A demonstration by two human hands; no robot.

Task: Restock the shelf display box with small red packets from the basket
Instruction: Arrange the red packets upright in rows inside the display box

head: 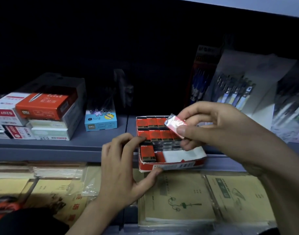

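Display box [172, 166]: open red-and-white cardboard tray, flat at the shelf's [60, 145] front edge.
Red packets [152, 123]: "2B" faces up, filling back and middle rows, one front-left.
Loose packet [175, 123]: glossy, tilted, aloft over the box's right side.

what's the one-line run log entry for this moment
left hand grips display box | right hand pinches red packet above box | front row mostly empty

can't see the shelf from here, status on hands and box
Left hand grips display box, front left corner. Right hand pinches red packet above it. Front row: lone packet, bare gap beside it.
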